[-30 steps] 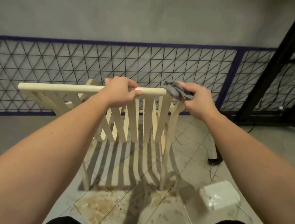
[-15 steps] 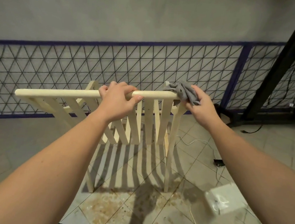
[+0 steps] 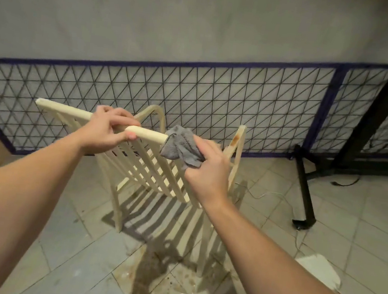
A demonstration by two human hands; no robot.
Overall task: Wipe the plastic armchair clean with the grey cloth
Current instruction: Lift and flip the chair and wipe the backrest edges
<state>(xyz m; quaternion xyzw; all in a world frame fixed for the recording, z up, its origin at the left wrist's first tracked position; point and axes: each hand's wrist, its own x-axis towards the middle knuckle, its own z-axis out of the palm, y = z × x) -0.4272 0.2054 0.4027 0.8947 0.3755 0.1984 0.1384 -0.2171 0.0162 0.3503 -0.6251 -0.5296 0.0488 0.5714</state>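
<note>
Cream plastic armchair (image 3: 150,173) on the tiled floor (image 3: 325,224), seen from behind its slatted back, tilted and turned a little to the right. Left hand (image 3: 107,131) clenched round the top rail, fingers curled over it and thumb beneath, roughly midway along. Right hand (image 3: 209,173) grasping the grey cloth (image 3: 179,147), bunched and pressed against the right end of the same rail, just beside the left hand. That end of the rail hidden under cloth and knuckles; right fingers mostly behind the cloth too, so their exact lie hard to tell. Curved armrest loop showing past the rail, and a brownish, possibly rust-coloured streak on the upright at the right.

Beyond the chair, a low wire mesh panel (image 3: 218,96) with a purple frame along a plain grey wall (image 3: 180,10). To the right, a black metal stand (image 3: 304,192) with a slanted post and a foot on the floor, near the chair but apart from it. Thin white cable (image 3: 270,194) trailing across the tiles between chair and stand. White box-like object (image 3: 319,269) at lower right, partly covered by the right forearm. Brown stains on the tiles under and in front of the chair, crossed by slat shadows. Brown surface at the far left edge, unclear.
</note>
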